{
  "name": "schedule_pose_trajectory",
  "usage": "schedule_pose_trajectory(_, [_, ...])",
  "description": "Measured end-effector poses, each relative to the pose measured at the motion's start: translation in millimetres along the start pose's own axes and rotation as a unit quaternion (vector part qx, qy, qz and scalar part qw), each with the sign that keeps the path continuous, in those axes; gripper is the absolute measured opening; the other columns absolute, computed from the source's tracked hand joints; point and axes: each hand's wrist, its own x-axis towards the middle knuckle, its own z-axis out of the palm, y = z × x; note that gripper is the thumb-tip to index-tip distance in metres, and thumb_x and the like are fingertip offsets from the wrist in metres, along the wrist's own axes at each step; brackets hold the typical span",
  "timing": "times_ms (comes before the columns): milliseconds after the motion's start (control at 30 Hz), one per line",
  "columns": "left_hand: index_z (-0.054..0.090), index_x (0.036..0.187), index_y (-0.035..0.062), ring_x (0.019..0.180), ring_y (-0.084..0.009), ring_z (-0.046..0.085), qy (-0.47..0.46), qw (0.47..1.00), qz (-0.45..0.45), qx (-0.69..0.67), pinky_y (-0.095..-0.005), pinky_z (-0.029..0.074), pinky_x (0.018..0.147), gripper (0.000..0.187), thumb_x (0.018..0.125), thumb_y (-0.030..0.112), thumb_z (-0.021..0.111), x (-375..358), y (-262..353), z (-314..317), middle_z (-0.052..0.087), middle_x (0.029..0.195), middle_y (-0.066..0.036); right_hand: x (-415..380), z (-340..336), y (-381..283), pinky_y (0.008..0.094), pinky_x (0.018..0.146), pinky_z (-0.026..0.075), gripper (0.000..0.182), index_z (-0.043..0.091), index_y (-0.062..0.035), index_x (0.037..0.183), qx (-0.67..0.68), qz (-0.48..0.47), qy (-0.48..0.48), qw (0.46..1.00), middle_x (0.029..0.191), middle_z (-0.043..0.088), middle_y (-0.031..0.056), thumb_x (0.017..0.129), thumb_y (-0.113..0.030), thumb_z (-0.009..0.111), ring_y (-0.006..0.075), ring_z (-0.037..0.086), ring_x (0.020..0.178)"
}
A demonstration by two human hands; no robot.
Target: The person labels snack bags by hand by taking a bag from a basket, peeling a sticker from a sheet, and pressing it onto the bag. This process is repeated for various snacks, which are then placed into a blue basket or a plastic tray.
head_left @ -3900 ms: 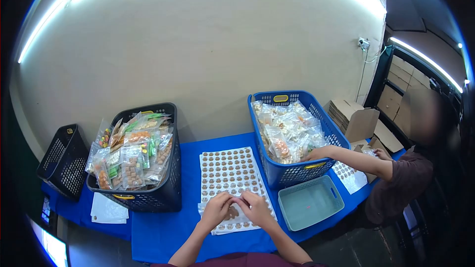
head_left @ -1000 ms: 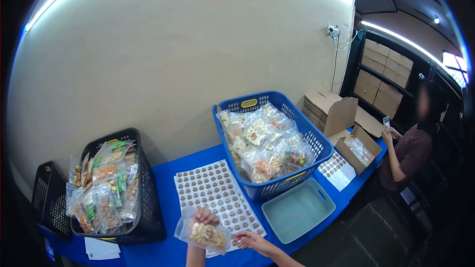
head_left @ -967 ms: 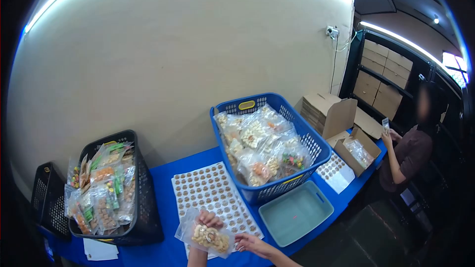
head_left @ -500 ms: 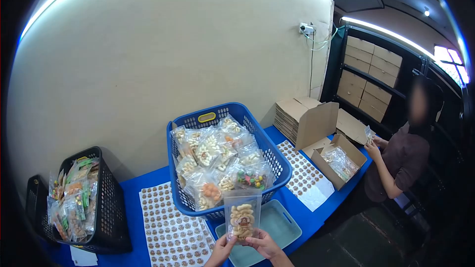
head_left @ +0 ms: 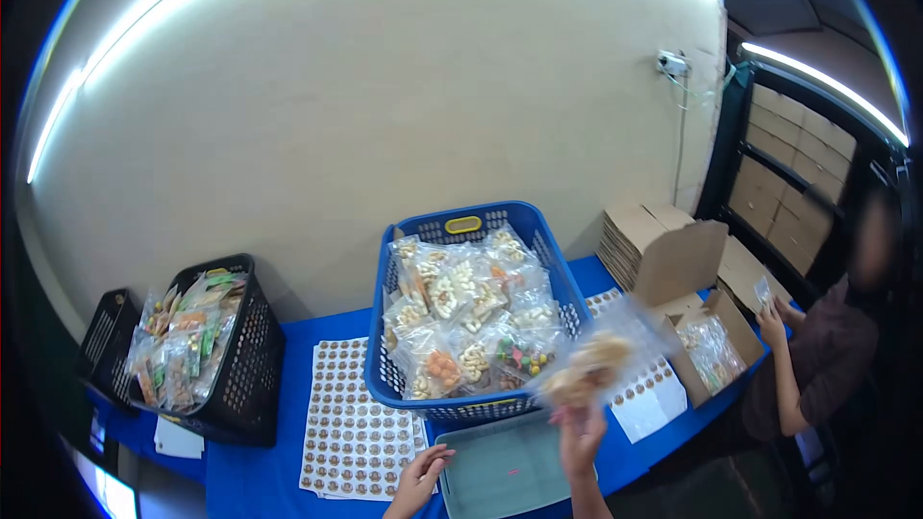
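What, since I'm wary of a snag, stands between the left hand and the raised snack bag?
Nothing visible: the left hand has open air between it and the bag in the right hand. The green tray lies below that gap, and the blue basket stands just beyond it.

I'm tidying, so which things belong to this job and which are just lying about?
Likely in use:
clear plastic snack bag
white sheet of round brown stickers
blue plastic basket
shallow green plastic tray

Probably idle:
flat white papers
small black plastic basket, far left
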Motion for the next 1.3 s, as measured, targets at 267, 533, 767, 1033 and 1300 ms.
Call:
schedule_pose_trajectory(267, [0.05, 0.109, -0.003, 0.095, -0.0171, 0.056, 0.077, 0.996, -0.044, -0.027, -0.0276, 0.043, 0.084, 0.024, 0.09, 0.01, 0.044, -22.0, -31.3, -14.2, 0.059, 0.1, -0.012, 57.1, 26.0, 38.2, 0.035, 0.081, 0.032, 0.018, 0.057, -0.0008, 0.091, -0.482, -0.037, -0.082, 0.872, 0.091, 0.059, 0.0111, 0.084, -0.017, 0.053, 0.0214, 0.049, 0.08])
schedule_pose_trajectory(533, [0.054, 0.104, -0.0011, 0.089, -0.0135, 0.057, 0.113, 0.993, -0.038, 0.001, -0.0264, 0.044, 0.08, 0.02, 0.089, 0.009, 0.045, -13.6, -36.8, -45.3, 0.061, 0.092, -0.007, 50.4, 27.5, 52.5, 0.0364, 0.084, 0.026, 0.013, 0.06, -0.0046, 0.081, -0.411, -0.182, -0.066, 0.891, 0.076, 0.059, 0.0051, 0.08, -0.013, 0.05, 0.022, 0.048, 0.081])
schedule_pose_trajectory(767, [0.056, 0.101, 0.0004, 0.078, -0.0094, 0.057, 0.249, 0.962, 0.102, 0.051, -0.0227, 0.045, 0.067, 0.02, 0.089, 0.013, 0.048, -0.6, -1.2, -124.3, 0.063, 0.087, -0.006, 17.3, 20.7, 53.0, 0.046, 0.102, 0.017, 0.021, 0.052, -0.0017, 0.1, -0.382, -0.132, -0.062, 0.913, 0.115, 0.049, 0.0139, 0.079, -0.005, 0.051, 0.03, 0.041, 0.111])
schedule_pose_trajectory(1033, [0.057, 0.089, -0.0025, 0.078, -0.0142, 0.059, 0.407, 0.871, 0.18, 0.207, -0.0251, 0.045, 0.069, 0.012, 0.085, 0.006, 0.049, -13.7, 42.4, -286.2, 0.061, 0.084, -0.01, -117.5, 66.4, 61.2, 0.0338, 0.075, 0.043, 0.028, 0.053, -0.003, 0.102, -0.238, 0.098, -0.087, 0.962, 0.114, 0.048, 0.0137, 0.074, -0.003, 0.054, 0.0266, 0.048, 0.103])
schedule_pose_trajectory(1300, [0.049, 0.105, 0.0, 0.095, -0.0303, 0.052, 0.549, 0.707, 0.159, 0.417, -0.0381, 0.041, 0.081, 0.025, 0.082, 0.011, 0.052, -20.2, 70.6, -462.6, 0.054, 0.102, -0.016, -218.2, 162.6, 52.8, 0.0372, 0.081, 0.042, 0.036, 0.054, -0.0017, 0.104, -0.231, 0.132, -0.509, 0.819, 0.108, 0.05, 0.0178, 0.075, -0.022, 0.063, 0.0313, 0.049, 0.102])
